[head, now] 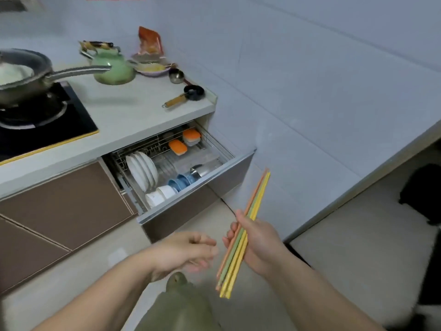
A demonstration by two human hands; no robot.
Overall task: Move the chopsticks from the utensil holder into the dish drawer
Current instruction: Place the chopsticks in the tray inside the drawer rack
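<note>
My right hand (259, 244) grips a bundle of several long chopsticks (256, 198), orange, green and yellow, held slanted with one end up toward the wall. My left hand (191, 252) hovers just left of the bundle, fingers loosely curled and apart, holding nothing. The dish drawer (198, 185) stands pulled open under the counter, ahead and left of both hands. Its wire rack holds upright white plates (142, 169), white and blue bowls (171, 187) and two orange-lidded boxes (177, 146). No utensil holder is in view.
On the counter (133, 115) sit a green kettle (112, 68), a pan (23, 77) on the black hob, a small plate, a snack bag and a little black pan (191, 94). White cabinet panels rise at the right. Brown cabinet fronts lie left of the drawer.
</note>
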